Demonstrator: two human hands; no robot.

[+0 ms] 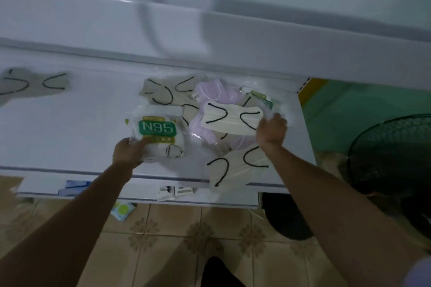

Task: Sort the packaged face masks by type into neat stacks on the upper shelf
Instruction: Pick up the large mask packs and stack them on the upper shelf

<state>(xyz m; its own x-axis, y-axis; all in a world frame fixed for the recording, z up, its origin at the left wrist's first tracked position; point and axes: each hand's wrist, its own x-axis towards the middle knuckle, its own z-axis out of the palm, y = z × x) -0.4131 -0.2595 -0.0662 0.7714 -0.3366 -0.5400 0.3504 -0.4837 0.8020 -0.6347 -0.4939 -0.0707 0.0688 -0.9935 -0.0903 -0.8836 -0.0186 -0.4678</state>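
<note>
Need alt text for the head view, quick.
Left hand grips an N95 pack and right hand holds a cream mask pack atop a mixed pile on a white shelf. One grey mask pack lies apart, far left.

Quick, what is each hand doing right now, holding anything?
Left hand: grips the lower corner of the N95 mask pack.
Right hand: grips the right end of the cream mask pack with black ear loops.
</note>
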